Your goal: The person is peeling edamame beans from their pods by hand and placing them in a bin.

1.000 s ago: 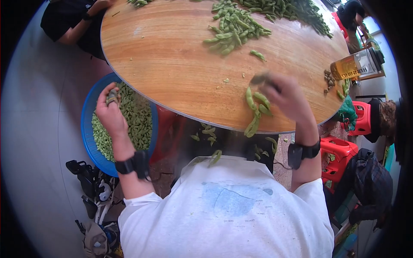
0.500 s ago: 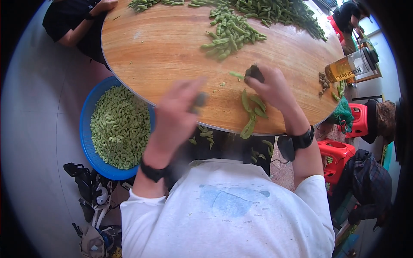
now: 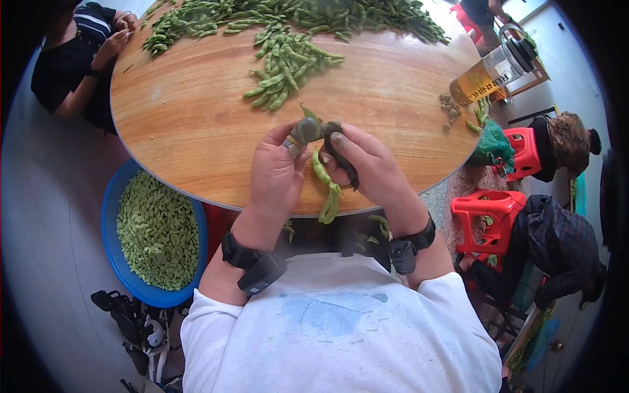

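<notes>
My left hand and my right hand meet over the near part of the round wooden table. Dark coverings wrap some fingers on both. Between the fingertips a green soybean pod sticks up, pinched from both sides; its lower part is hidden. Just below, empty-looking pods lie at the table's near edge, close to my right palm. Farther off is a small heap of whole soybean pods, joined to a larger pile at the back.
A blue basin full of shelled beans stands left, below table height. At the right edge are a bottle of amber drink, small brown lumps and a green mesh bag. Red stools stand right. Another person sits left.
My hands were apart and the left was blurred; now they have come together with a pod between them. The view has shifted, so the table's back pile and the neighbour show more.
</notes>
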A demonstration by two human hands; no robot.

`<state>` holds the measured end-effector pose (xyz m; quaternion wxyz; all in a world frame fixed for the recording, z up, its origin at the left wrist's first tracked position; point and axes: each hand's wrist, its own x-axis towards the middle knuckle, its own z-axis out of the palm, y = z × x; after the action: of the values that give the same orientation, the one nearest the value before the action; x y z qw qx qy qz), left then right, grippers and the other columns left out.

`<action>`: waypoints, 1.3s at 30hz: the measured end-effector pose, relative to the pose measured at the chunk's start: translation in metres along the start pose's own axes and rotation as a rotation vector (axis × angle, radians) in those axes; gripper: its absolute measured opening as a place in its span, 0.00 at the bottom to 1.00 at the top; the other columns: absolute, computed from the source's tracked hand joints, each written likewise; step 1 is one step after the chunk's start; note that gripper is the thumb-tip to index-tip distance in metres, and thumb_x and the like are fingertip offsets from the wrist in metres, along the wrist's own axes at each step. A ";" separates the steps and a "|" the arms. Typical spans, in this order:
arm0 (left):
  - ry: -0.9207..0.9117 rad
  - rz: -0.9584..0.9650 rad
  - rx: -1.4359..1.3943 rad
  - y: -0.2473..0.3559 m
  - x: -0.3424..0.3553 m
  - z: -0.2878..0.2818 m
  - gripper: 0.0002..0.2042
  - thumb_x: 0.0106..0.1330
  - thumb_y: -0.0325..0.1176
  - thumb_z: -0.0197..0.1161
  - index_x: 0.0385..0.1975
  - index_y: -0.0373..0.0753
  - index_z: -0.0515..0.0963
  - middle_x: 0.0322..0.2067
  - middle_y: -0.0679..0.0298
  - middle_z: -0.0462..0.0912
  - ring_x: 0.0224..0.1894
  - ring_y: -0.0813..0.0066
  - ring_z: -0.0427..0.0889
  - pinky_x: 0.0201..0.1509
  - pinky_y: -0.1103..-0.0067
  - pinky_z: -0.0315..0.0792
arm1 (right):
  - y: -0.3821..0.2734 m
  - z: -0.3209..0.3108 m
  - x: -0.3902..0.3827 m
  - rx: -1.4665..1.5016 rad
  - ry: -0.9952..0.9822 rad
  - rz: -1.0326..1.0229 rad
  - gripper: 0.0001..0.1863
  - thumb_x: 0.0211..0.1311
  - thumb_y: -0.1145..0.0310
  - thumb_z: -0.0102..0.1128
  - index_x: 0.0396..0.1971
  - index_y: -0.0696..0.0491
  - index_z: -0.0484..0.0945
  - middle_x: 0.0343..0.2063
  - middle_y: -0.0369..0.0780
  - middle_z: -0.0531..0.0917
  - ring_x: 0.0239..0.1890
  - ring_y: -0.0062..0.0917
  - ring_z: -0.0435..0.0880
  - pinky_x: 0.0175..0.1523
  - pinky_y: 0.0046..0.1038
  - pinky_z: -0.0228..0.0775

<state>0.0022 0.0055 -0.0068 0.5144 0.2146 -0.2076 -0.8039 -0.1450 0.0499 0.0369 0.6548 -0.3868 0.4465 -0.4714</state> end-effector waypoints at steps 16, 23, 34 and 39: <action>-0.145 -0.136 -0.124 -0.001 -0.004 -0.004 0.10 0.63 0.24 0.50 0.44 0.35 0.72 0.38 0.62 0.78 0.39 0.77 0.78 0.41 0.83 0.73 | 0.011 -0.010 0.006 0.542 -0.176 0.158 0.08 0.67 0.68 0.44 0.34 0.54 0.71 0.19 0.31 0.70 0.12 0.09 0.59 0.17 0.12 0.47; -0.091 0.214 0.807 0.011 -0.002 0.018 0.06 0.58 0.22 0.59 0.35 0.33 0.75 0.27 0.68 0.78 0.30 0.84 0.76 0.35 0.86 0.71 | 0.018 -0.008 0.010 -0.712 0.143 -0.365 0.08 0.64 0.70 0.47 0.27 0.54 0.73 0.15 0.27 0.67 0.16 0.08 0.61 0.19 0.13 0.49; -0.167 -0.201 0.228 0.023 0.006 0.009 0.08 0.62 0.24 0.52 0.38 0.32 0.75 0.29 0.64 0.79 0.28 0.81 0.78 0.30 0.87 0.72 | 0.010 -0.016 0.010 -0.311 0.077 -0.076 0.05 0.58 0.71 0.54 0.28 0.56 0.74 0.14 0.32 0.67 0.17 0.13 0.64 0.21 0.20 0.57; -0.066 -0.236 0.089 0.015 0.005 0.007 0.10 0.63 0.23 0.48 0.41 0.32 0.75 0.32 0.62 0.79 0.27 0.80 0.77 0.28 0.86 0.71 | 0.010 0.008 0.008 -1.277 0.308 -0.705 0.05 0.53 0.72 0.54 0.23 0.55 0.68 0.17 0.42 0.75 0.18 0.32 0.77 0.23 0.31 0.68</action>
<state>0.0074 -0.0039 0.0063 0.3989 0.2337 -0.2331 -0.8555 -0.1334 0.0457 0.0283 0.0428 -0.7418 0.5697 -0.3513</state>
